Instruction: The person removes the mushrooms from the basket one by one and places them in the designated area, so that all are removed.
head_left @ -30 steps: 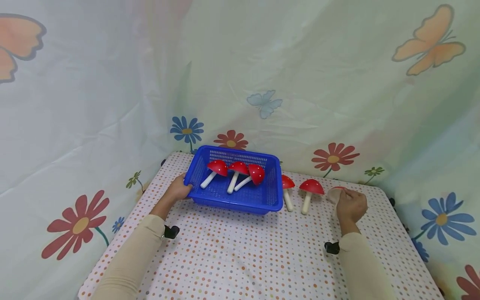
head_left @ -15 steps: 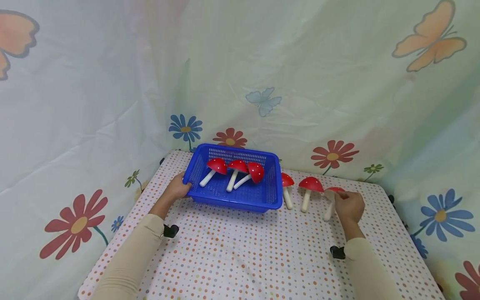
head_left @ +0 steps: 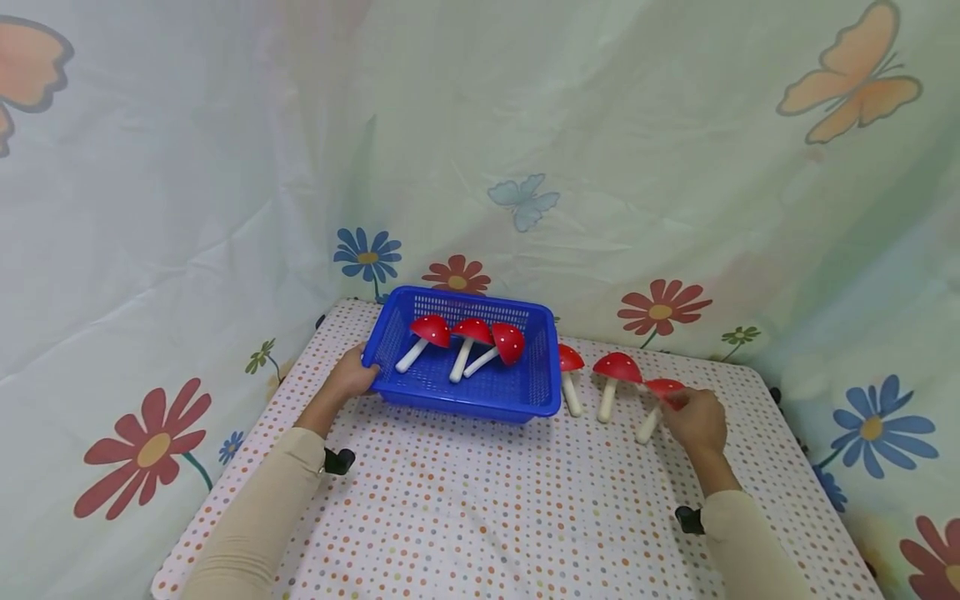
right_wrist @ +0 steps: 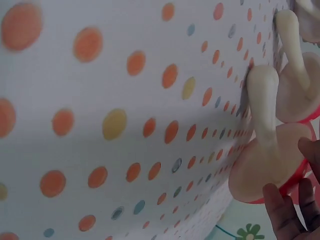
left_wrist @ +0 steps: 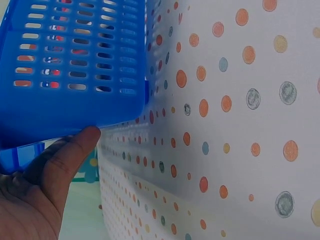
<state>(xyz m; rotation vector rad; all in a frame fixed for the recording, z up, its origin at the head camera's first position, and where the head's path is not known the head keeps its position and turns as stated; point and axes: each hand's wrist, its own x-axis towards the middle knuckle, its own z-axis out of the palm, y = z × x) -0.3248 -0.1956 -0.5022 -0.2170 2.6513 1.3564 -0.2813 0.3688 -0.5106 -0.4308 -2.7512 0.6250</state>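
My left hand (head_left: pixel 352 373) grips the left end of a blue plastic basket (head_left: pixel 457 402); in the left wrist view the thumb lies against the basket's outer wall (left_wrist: pixel 75 107), while the other fingers are mostly hidden. Three red-capped toy mushrooms (head_left: pixel 472 331) with white stems lie inside. On the right, my right hand (head_left: pixel 699 421) holds another toy mushroom (right_wrist: pixel 263 160) by the edge of its cap, thumb on one side and fingers on the other. Its stem (head_left: pixel 647 427) points toward the near left. Beside it lie two toy mushrooms, the middle one (head_left: pixel 617 367) and one against the basket (head_left: pixel 570 358).
A dotted cloth (head_left: pixel 465 508) covers the table. Behind it hangs a pale curtain (head_left: pixel 420 167) printed with flowers and butterflies. Black devices are strapped at the left wrist (head_left: pixel 339 461) and the right wrist (head_left: pixel 688 520).
The mushroom at my right hand has turned and shifted slightly left, its red cap now showing more beside its neighbour. The left hand stays on the basket.
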